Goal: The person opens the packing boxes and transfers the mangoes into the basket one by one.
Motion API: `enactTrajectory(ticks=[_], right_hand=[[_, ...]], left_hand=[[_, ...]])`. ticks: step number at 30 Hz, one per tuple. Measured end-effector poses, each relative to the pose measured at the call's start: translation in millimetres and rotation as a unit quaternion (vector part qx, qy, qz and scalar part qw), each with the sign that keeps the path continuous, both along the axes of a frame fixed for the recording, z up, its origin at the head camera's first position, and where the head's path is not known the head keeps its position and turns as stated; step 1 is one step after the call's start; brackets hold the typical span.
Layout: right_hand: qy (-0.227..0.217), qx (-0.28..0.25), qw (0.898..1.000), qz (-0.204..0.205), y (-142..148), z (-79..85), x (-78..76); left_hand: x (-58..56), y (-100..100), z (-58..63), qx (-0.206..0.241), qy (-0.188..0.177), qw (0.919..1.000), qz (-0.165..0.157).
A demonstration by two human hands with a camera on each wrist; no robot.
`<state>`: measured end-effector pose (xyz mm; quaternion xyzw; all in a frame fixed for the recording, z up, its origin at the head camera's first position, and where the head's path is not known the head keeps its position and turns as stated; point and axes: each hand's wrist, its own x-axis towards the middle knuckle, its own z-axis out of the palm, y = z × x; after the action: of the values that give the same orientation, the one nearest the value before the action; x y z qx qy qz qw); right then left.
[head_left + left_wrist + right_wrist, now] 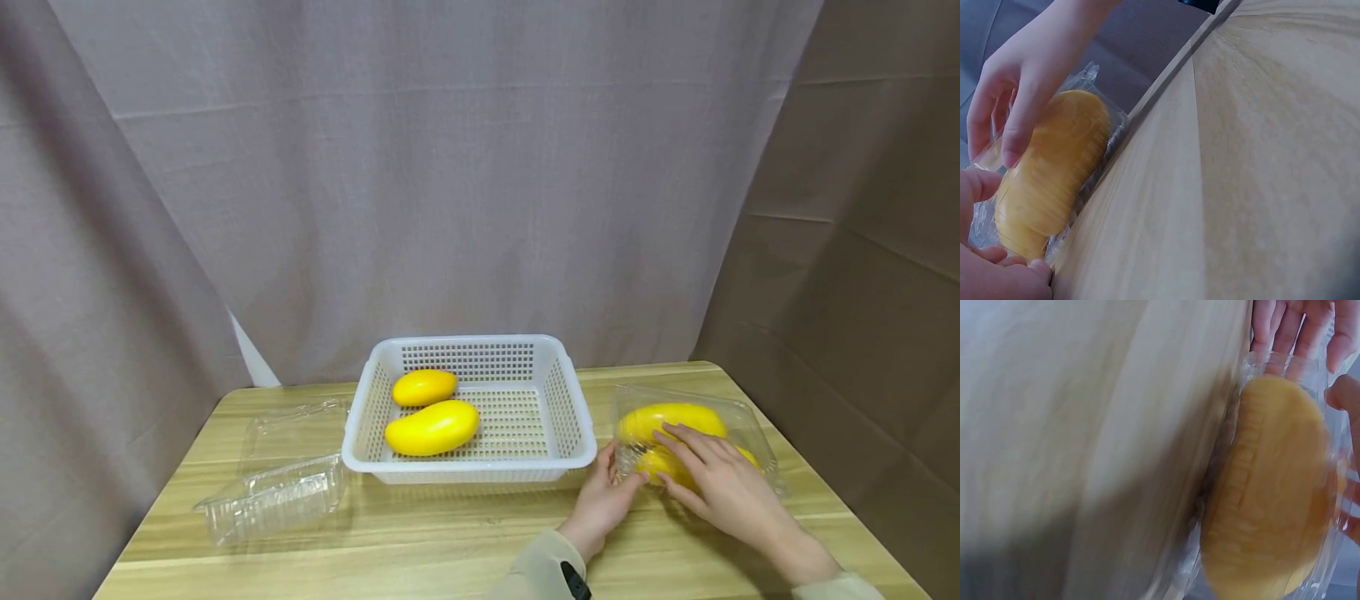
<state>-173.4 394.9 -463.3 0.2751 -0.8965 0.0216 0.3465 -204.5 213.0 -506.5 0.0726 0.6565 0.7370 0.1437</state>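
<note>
Two yellow mangoes [675, 419] lie inside a transparent plastic clamshell box [759, 435] at the right of the table. At the box's left end, my left hand [602, 502] grips the edge, thumb on top and fingers lower down. My right hand [726, 482] rests on the lid with its fingers extended over the front mango, partly hiding it. From the left wrist, the mango [1063, 162] shows through the ribbed front wall. The right wrist view has the mango [1266, 487] lengthwise in the box, with the left fingers [1288, 331] at its far end.
A white perforated basket [468, 467] stands mid-table, left of my hands. Inside it are a larger mango [432, 428] and a smaller mango [424, 387]. Another transparent clamshell box [273, 500] lies open at the left. Grey curtains [480, 183] hang behind the table.
</note>
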Motion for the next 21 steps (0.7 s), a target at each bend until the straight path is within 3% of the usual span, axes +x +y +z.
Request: enactTrajectory(ticks=[11,21], right_hand=[[0.013,0.024,1.000,-0.003,11,2.5,14.1],[0.032,0.018,0.999,-0.009,13,5.8,15.2]], left_hand=[[-0.1,1,-0.5,0.006,0.003,1.0000,-0.004],[3.4,1,2.8,0.004,0.000,1.0000,0.006]])
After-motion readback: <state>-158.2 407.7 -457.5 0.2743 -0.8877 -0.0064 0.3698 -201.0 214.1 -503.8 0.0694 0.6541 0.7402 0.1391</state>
